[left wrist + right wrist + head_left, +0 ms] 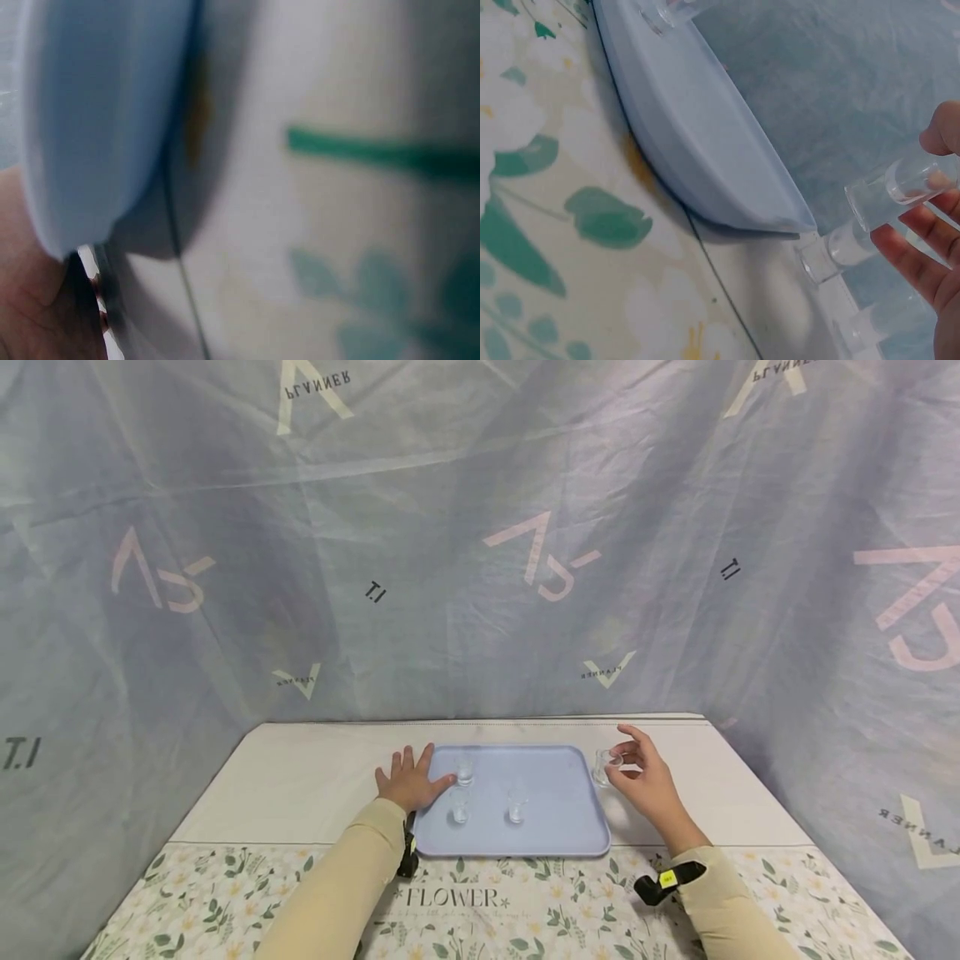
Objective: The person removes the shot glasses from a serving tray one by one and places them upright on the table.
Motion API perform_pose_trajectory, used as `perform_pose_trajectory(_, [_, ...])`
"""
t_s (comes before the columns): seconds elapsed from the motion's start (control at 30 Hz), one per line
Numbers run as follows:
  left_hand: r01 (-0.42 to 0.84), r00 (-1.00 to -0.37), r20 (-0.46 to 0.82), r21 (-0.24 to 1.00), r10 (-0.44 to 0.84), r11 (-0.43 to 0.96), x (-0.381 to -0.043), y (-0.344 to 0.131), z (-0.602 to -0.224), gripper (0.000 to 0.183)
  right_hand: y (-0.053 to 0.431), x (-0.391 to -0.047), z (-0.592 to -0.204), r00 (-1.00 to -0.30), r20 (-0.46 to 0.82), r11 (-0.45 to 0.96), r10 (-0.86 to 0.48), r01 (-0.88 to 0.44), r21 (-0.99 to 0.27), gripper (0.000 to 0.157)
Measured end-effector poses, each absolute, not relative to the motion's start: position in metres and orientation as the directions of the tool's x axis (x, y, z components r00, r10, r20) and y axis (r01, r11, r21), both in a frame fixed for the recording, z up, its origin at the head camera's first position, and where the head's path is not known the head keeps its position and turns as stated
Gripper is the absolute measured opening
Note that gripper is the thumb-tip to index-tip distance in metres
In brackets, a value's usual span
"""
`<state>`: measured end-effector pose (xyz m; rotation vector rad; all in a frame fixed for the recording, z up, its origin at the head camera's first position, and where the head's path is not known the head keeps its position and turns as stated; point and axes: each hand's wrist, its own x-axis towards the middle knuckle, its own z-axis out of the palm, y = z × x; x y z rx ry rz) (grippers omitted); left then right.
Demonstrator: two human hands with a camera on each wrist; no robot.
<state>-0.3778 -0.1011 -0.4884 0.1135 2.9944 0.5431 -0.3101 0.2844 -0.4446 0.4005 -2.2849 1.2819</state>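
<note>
A pale blue tray (555,802) lies on the table, with three small clear glasses on it: a far-left glass (465,770), a near-left glass (460,811) and a near-middle glass (515,808). My left hand (411,782) rests at the tray's left edge, fingers spread, thumb beside the far-left glass. Just beyond the right edge, my right hand (641,781) pinches another small clear glass (877,199) between thumb and fingers. The right wrist view shows it tilted, with a second glass (821,261) below it and a fainter third (862,326) lower down.
A floral cloth (480,914) with the word FLOWER covers the front of the table, and a white surface (300,777) lies behind it. Grey-blue printed curtains (450,552) hang close at the back and both sides. Both wrists wear black straps.
</note>
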Motion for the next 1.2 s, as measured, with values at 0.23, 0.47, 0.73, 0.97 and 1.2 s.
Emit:
perform_pose_trajectory(0.23, [0.055,-0.992,-0.087,0.349,0.09,0.935,-0.378,-0.101,-0.488,0.086,0.29,-0.309,-0.454,-0.827,0.562,0.536,-0.001,-0.475,-0.698,0.066])
perform_pose_trajectory(0.47, [0.054,-0.992,-0.085,0.355,0.09,0.933,-0.38,-0.1,-0.491,0.086,0.308,-0.33,-0.488,-0.825,0.565,0.534,0.0,-0.477,-0.698,0.07])
perform_pose_trajectory(0.73, [0.058,-0.992,-0.083,0.357,0.094,0.932,-0.381,-0.101,-0.489,0.087,0.315,-0.337,-0.504,-0.844,0.536,0.545,-0.027,-0.462,-0.699,0.073])
perform_pose_trajectory(0.97, [0.055,-0.992,-0.087,0.357,0.091,0.933,-0.379,-0.1,-0.486,0.086,0.315,-0.336,-0.507,-0.862,0.505,0.573,-0.033,-0.43,-0.697,0.074])
perform_pose_trajectory(1.2, [0.055,-0.992,-0.084,0.354,0.09,0.934,-0.379,-0.1,-0.487,0.086,0.315,-0.337,-0.509,-0.863,0.504,0.569,-0.038,-0.433,-0.699,0.073])
